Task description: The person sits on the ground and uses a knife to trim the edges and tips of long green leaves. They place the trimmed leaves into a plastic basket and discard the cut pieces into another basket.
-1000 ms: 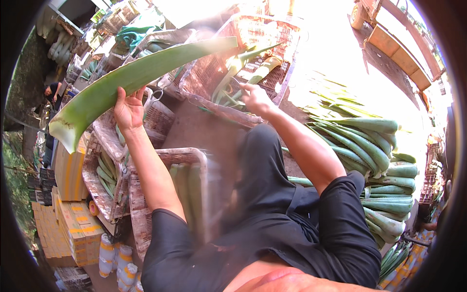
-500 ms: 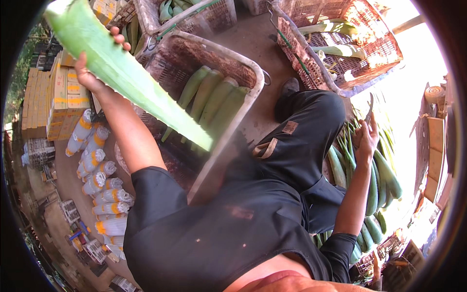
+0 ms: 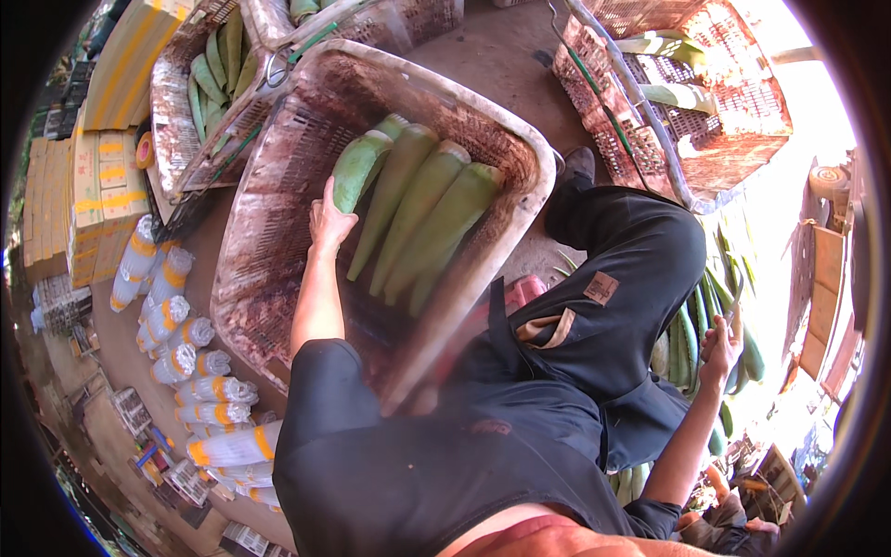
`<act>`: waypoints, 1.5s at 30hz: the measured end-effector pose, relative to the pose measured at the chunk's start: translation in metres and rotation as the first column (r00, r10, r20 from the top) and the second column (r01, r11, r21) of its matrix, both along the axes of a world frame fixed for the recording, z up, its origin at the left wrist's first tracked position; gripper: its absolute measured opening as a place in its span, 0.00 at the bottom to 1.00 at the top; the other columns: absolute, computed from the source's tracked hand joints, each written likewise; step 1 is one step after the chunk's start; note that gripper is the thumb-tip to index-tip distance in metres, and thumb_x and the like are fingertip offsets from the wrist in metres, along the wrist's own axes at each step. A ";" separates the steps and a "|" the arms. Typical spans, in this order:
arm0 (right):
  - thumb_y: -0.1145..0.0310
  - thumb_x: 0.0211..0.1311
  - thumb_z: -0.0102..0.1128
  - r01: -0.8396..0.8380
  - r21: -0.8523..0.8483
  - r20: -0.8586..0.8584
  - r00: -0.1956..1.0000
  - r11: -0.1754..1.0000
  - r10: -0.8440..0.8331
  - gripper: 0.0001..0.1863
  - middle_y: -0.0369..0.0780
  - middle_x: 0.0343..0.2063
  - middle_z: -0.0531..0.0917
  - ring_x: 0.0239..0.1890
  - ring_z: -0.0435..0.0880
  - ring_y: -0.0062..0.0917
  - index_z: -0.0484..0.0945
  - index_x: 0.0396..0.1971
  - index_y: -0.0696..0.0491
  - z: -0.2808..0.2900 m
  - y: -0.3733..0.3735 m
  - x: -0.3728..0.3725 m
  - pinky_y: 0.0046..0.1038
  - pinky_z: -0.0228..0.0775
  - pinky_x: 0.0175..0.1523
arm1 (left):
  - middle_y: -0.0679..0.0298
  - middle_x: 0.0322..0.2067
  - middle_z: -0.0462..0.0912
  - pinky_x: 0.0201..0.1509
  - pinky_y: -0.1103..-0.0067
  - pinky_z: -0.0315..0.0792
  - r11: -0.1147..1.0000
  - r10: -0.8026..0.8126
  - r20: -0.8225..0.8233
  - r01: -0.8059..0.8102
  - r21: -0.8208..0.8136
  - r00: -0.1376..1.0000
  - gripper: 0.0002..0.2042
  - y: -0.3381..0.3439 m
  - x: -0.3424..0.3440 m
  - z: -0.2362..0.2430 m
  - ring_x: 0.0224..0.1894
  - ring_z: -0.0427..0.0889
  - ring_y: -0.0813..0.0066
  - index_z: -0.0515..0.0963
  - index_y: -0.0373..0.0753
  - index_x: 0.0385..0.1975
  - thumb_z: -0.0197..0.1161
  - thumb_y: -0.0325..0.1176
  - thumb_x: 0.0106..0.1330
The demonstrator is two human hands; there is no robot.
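My left hand [image 3: 331, 215] grips a thick green aloe leaf [image 3: 358, 169] inside a stained plastic crate [image 3: 237, 306] in front of me, where several similar leaves [image 3: 406, 223] lie side by side. At the right, beside my knee, my right hand [image 3: 719, 343] is closed on a knife [image 3: 735, 311], above a pile of long aloe leaves [image 3: 691, 339] on the ground.
More crates of leaves stand at the upper left [image 3: 170, 116] and upper right [image 3: 747, 139]. Taped cardboard boxes [image 3: 111, 200] and several wrapped bundles [image 3: 213, 390] are on the left. A wheeled orange-brown cart [image 3: 826, 278] stands at the far right.
My left hand has brought the raised leaf down into the crate among the others. My right hand, with the knife, has moved from the far crate to beside my right knee. My view has shifted.
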State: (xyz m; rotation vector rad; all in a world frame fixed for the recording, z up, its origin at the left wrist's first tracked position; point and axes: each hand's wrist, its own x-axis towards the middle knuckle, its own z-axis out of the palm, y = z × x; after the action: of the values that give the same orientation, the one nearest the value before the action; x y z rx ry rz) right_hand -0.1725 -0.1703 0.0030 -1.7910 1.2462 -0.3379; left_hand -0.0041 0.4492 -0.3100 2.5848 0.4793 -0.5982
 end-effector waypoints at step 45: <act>0.72 0.66 0.53 0.880 0.058 0.776 0.257 0.471 -0.576 0.22 0.43 0.39 0.79 0.25 0.76 0.20 0.61 0.58 0.58 -0.002 -0.116 -0.215 0.21 0.70 0.25 | 0.47 0.59 0.63 0.60 0.59 0.62 -0.570 -0.821 0.105 0.814 -0.109 -0.561 0.40 -0.678 -0.244 0.008 0.60 0.64 0.50 0.53 0.42 0.66 0.64 0.37 0.51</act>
State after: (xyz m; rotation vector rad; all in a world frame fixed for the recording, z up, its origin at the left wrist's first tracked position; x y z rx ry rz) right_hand -0.3880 -0.2862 0.0014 -0.9267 1.3891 -1.8202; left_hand -0.2479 -0.2288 -0.3024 1.8047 -2.4144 -1.0543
